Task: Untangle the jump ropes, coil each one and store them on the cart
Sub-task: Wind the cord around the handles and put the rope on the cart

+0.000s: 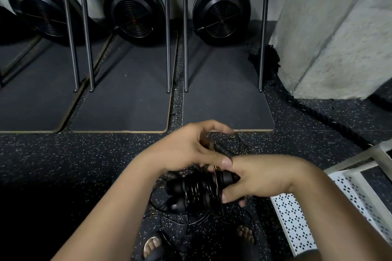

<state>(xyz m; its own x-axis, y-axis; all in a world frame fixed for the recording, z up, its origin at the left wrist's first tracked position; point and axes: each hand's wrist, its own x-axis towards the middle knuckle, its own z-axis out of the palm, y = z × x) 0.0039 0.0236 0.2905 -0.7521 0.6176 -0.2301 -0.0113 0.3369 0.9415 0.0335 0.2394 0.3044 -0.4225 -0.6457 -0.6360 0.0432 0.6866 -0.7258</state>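
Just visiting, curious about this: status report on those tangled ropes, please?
Right hand grips cable-wrapped handle bundle. Left hand pinches loose handle above. Slack cable loops dangling by feet; cart at right.

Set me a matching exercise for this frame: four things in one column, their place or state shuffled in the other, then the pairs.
1. left hand
2. right hand
3. cart
4. thick rope

A. lies on the floor by the pillar
B. grips the handle bundle
C. white, perforated, lower right
D. holds a single handle above the bundle

Pairs: 1-D; 2-B; 3-C; 4-A
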